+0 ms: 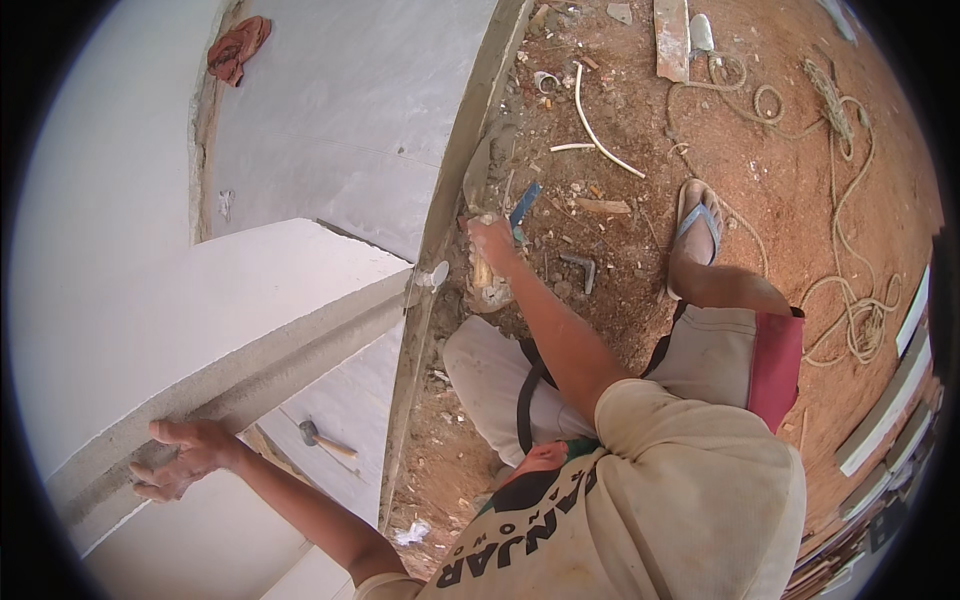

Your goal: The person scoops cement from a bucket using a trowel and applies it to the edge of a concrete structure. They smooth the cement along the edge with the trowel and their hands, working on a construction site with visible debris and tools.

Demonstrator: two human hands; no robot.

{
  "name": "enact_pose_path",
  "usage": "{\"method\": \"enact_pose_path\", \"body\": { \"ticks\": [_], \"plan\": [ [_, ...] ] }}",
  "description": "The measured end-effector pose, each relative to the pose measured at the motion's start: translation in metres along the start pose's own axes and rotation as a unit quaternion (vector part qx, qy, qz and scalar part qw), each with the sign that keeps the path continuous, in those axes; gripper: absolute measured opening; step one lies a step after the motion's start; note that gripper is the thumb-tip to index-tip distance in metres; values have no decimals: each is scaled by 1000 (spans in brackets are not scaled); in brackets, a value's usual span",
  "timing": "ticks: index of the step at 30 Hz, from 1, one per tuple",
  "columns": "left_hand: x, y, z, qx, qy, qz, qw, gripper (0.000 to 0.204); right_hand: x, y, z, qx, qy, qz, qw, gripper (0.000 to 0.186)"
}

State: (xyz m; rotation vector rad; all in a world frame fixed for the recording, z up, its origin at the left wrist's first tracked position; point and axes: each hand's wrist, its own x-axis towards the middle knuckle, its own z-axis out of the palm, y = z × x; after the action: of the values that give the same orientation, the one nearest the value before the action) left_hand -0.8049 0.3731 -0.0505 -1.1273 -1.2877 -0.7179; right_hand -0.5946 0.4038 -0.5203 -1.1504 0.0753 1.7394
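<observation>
My left hand (187, 456) has its fingers spread and rests against the rough grey mortared edge (270, 378) of a white wall. My right hand (491, 244) is closed low by the base of the wall, beside a short white pipe stub (433, 274). A pale wooden handle (483, 272) sticks out just below its fingers. The rest of that tool is hard to make out against the grey mortar. A blue strip-like piece (525, 204) lies right by this hand. On the ground nearby is a grey angled pipe piece (578, 272).
A concrete sill (462, 150) runs between the grey floor (340, 110) and the dirt ground. A hammer (326, 440) lies inside, and a reddish cloth (238, 50) farther off. White tubing (600, 140), a board (671, 40) and tangled rope (850, 310) lie on the dirt.
</observation>
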Motion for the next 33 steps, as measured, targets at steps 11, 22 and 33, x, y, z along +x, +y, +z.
{"method": "enact_pose_path", "body": {
  "ticks": [11, 22, 33],
  "plan": [
    [-8, 3, 4, -4, 4, 9, 1000, 73, 57, -55, -40, 139, -140, 26, 980, 9],
    [-9, 11, 1, -8, -4, -3, 1000, 71, 33, -80, -35, 160, -142, 12, 977, 6],
    [-7, 6, 5, -5, 15, 17, 1000, 68, 58, -91, -59, 145, -6, -25, 989, 8]
  ]
}}
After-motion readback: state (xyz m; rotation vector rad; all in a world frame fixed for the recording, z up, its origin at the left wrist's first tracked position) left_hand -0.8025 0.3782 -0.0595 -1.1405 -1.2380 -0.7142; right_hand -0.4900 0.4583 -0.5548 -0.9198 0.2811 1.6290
